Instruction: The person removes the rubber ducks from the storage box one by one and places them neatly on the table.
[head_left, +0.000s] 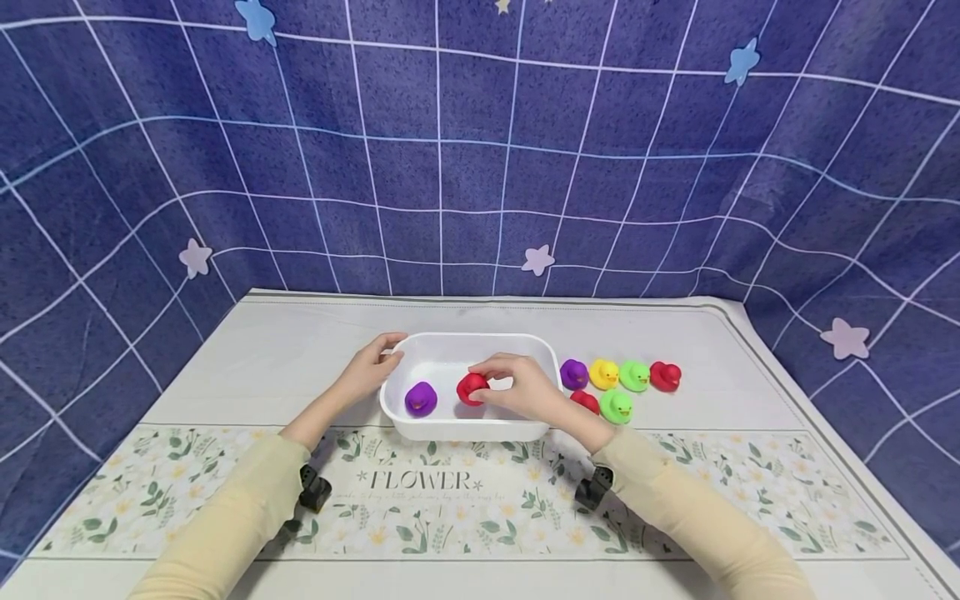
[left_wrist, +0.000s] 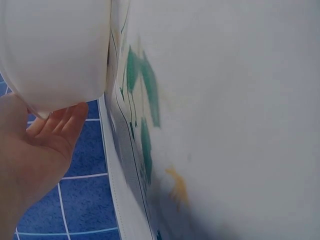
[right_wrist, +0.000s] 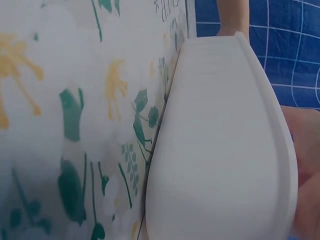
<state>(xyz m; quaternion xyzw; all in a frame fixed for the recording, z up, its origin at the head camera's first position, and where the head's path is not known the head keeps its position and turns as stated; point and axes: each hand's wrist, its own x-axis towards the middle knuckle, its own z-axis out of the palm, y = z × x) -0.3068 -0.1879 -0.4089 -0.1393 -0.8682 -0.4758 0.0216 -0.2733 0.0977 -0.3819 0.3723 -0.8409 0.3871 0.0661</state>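
Observation:
A white plastic tub (head_left: 465, 430) stands on the table in front of me. My left hand (head_left: 369, 367) holds its left end, thumb at the rim and fingers along the outside, as the left wrist view of the tub (left_wrist: 55, 50) also shows. Inside the tub, my right hand (head_left: 531, 390) pinches a red rubber duck (head_left: 468, 387) between thumb and fingers; I cannot tell whether the duck touches the bottom. A purple rubber duck (head_left: 421, 401) sits in the tub to its left. In the right wrist view the tub's wall (right_wrist: 220, 140) hides most of the right hand (right_wrist: 306, 150).
Right of the tub are a purple duck (head_left: 574, 373), a yellow duck (head_left: 603, 374), green ducks (head_left: 634, 375) and a red duck (head_left: 665, 377). Another red duck (head_left: 585, 402) is partly hidden by my right arm. A blue gridded curtain (head_left: 480, 183) hangs behind the table.

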